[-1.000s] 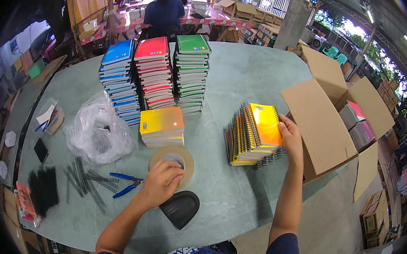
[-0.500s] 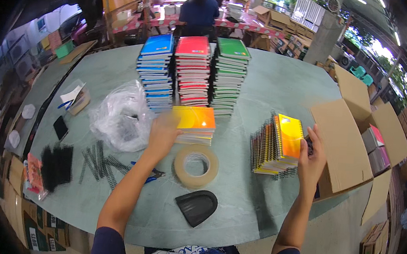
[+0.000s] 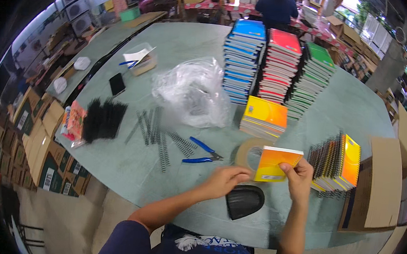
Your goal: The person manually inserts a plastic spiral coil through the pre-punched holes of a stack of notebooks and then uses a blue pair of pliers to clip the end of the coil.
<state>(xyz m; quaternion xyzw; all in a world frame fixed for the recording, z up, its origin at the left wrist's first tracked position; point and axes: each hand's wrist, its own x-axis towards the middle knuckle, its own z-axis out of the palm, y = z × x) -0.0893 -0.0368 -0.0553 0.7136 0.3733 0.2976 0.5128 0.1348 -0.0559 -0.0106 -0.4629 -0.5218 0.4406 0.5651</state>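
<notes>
A small yellow-and-orange notebook (image 3: 273, 165) is held up in my right hand (image 3: 300, 178), thumb on its cover. No coil shows on its edges. My left hand (image 3: 225, 181) is closed, fingers curled beside the notebook's lower left edge; whether they pinch something is hidden. Beneath lie a roll of clear tape (image 3: 244, 154) and a black scoop-shaped piece (image 3: 245, 202). Behind the tape is a stack of yellow notebooks (image 3: 264, 115) with no coils visible. Coil-bound yellow notebooks (image 3: 337, 164) stand stacked right of my right hand.
Tall stacks of blue (image 3: 242, 58), red (image 3: 282, 66) and green notebooks (image 3: 312, 78) stand at the back. Blue-handled pliers (image 3: 204, 151), loose black coils (image 3: 153, 132), a coil bundle (image 3: 104, 120), a clear plastic bag (image 3: 192, 90) and a phone (image 3: 117, 84) lie leftward. An open carton (image 3: 383, 181) stands right.
My left hand has left the yellow stack and come nearer me. My right hand has left the coil-bound stack and now holds a notebook. The view has turned left.
</notes>
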